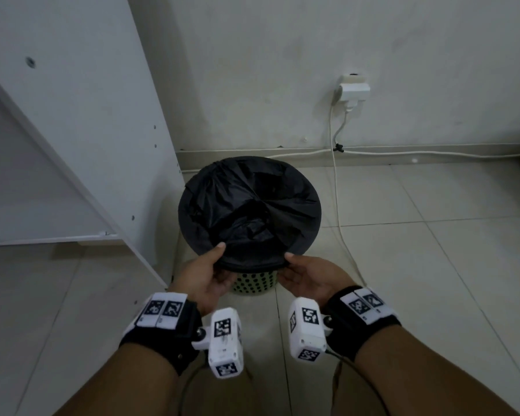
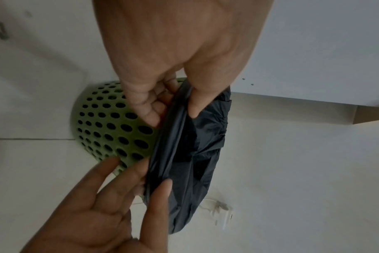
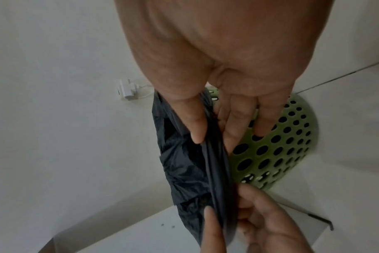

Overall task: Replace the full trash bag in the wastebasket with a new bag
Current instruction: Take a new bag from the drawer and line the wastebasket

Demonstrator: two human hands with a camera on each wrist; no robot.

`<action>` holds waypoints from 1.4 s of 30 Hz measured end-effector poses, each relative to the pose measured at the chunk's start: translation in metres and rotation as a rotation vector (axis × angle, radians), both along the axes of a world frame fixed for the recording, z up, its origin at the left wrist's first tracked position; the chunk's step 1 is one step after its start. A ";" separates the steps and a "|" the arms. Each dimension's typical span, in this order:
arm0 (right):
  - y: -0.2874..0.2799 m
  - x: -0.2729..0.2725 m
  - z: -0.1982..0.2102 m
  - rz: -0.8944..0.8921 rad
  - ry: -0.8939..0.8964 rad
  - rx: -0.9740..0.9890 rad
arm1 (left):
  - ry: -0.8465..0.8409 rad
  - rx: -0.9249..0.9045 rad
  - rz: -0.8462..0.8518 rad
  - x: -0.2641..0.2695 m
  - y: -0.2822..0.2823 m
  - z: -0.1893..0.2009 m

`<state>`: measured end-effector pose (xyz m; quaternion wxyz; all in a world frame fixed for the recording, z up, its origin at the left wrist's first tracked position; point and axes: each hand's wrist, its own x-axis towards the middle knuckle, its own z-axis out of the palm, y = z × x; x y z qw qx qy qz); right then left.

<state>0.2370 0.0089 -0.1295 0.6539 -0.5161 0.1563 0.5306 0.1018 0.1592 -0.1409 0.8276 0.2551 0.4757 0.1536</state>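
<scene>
A: Where does it all sit?

B: The green perforated wastebasket [image 1: 254,283] stands on the tiled floor [image 1: 433,265] beside a white cabinet [image 1: 72,115]. The black trash bag [image 1: 249,205] lines it, its mouth folded over the rim.

A: How will the bag handle?

B: Thin, soft and slippery, I'd judge; it could tear if yanked. The folded edge is the place to hold. How heavy it is I cannot tell.

A: And the 2 hands?

B: The left hand [image 1: 206,276] and the right hand [image 1: 311,279] each pinch that near edge, thumb on top, fingers [image 2: 150,113] curled beneath.
</scene>
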 end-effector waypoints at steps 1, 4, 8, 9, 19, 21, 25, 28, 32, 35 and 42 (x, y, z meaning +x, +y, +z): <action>0.002 -0.006 -0.003 0.018 -0.004 0.002 | -0.010 -0.012 0.016 0.002 -0.008 -0.002; 0.006 -0.020 -0.009 0.069 -0.014 0.010 | -0.033 0.005 0.122 0.007 -0.018 -0.007; 0.001 -0.019 -0.005 0.136 -0.048 -0.017 | -0.056 0.033 0.098 0.001 -0.007 -0.003; -0.001 -0.015 -0.003 0.129 -0.069 -0.035 | -0.050 0.035 0.074 -0.001 -0.003 -0.001; -0.008 0.006 0.001 0.008 -0.069 -0.066 | -0.020 0.079 -0.038 -0.009 0.020 0.005; -0.003 0.002 -0.001 -0.016 -0.054 -0.071 | 0.013 0.086 0.009 -0.005 0.009 0.001; 0.004 -0.011 -0.004 -0.026 -0.015 -0.053 | 0.025 0.069 0.046 0.001 -0.024 -0.014; 0.005 -0.017 -0.005 0.009 -0.012 -0.049 | 0.040 0.093 0.125 0.002 -0.031 -0.021; 0.000 -0.007 0.001 0.053 -0.043 -0.071 | 0.056 0.089 0.024 -0.004 -0.013 -0.017; -0.006 0.010 0.001 -0.016 -0.080 -0.075 | 0.097 0.058 -0.067 -0.012 0.007 -0.008; 0.005 0.007 0.001 -0.086 0.012 -0.028 | 0.081 0.009 -0.017 -0.004 0.006 -0.008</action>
